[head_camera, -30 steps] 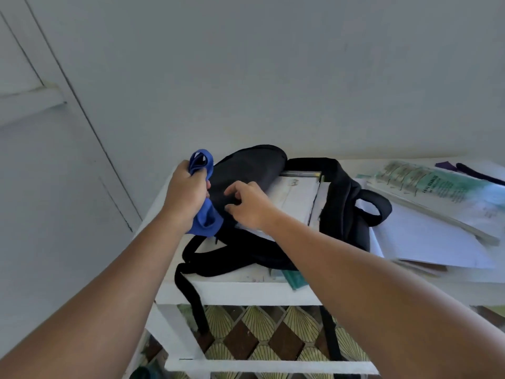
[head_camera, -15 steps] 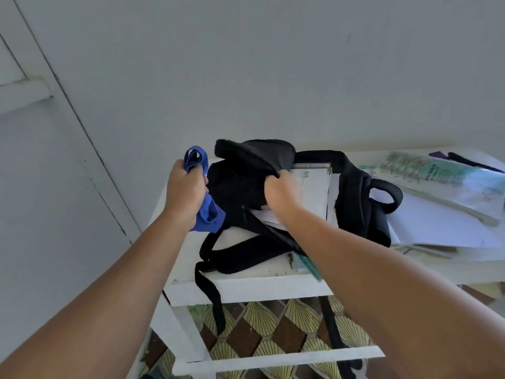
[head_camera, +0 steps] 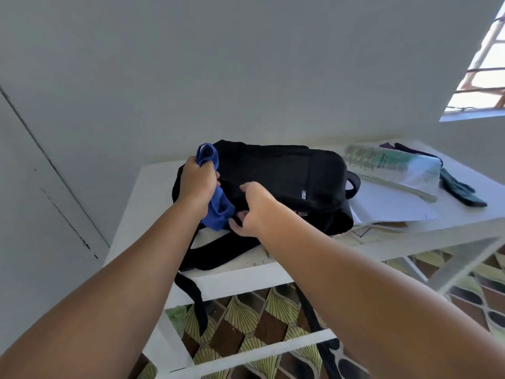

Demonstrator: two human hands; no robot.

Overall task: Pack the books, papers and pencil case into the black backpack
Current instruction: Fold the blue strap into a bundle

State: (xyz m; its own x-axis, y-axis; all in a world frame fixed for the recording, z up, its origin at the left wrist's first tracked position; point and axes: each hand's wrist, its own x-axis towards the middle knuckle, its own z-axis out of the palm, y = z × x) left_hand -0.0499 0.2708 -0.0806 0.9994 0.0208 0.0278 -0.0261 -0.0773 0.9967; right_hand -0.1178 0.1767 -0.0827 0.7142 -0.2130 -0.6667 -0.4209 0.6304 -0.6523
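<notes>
The black backpack (head_camera: pixel 284 176) lies flat on the white table (head_camera: pixel 153 187), its front flap folded over so nothing inside shows. My left hand (head_camera: pixel 198 184) grips a blue pencil case (head_camera: pixel 217 212) at the bag's left end. My right hand (head_camera: pixel 252 207) pinches the black fabric at the bag's near edge, right beside the blue case. A green-covered book (head_camera: pixel 393 165) and white papers (head_camera: pixel 388 206) lie on the table to the right of the bag.
Dark gloves (head_camera: pixel 459 188) rest at the table's right end. Backpack straps (head_camera: pixel 191 291) hang over the front edge. A wall stands close behind the table, a door to the left, a window at the upper right. Patterned floor shows below.
The flap that my right hand had lifted now covers the white papers inside the bag. My right hand has dropped to the bag's near edge. My left hand still holds the blue case.
</notes>
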